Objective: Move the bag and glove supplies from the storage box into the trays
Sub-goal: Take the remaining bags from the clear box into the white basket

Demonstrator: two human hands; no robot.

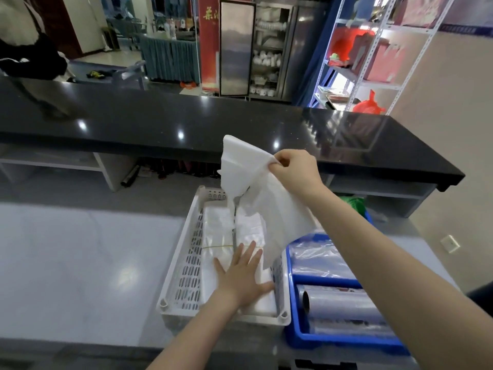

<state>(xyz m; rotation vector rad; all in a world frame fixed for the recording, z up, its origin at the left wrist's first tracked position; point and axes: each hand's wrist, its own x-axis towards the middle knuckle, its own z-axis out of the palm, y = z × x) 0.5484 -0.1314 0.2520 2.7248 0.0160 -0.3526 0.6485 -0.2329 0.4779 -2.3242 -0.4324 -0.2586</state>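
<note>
Here, a person's R hand (292,166) pinches the top edge of a white bag stack (256,188) between thumb and fingertips, holding it in the air; the stack hangs down from the pinch and drapes toward the white tray (186,265) directly below. L hand (242,273) lies flat, fingers spread, pressing on bags (218,236) already in that tray, nothing gripped. Those bags are clear w/ a thin elastic band (216,247) across them. Judging by the sag, the stack is light, soft, floppy and prob. slippery, thin plastic film w/ no stiffness; a pinch at one edge lets the rest swing, so supporting the low end, or laying it down bottom first, looks safer than dropping it. Tray is rigid white plastic w/ slotted walls and rounded corner posts. To the right of the hanging stack, touching the tray, sits a blue bin (296,335) w/ a roll of clear film (344,303) and crinkled clear sheeting. Both rest on a pale grey glossy counter (80,263); beyond the grip, a black polished bar top (160,124) w/ light reflections. Gloves: can't tell any.
</note>
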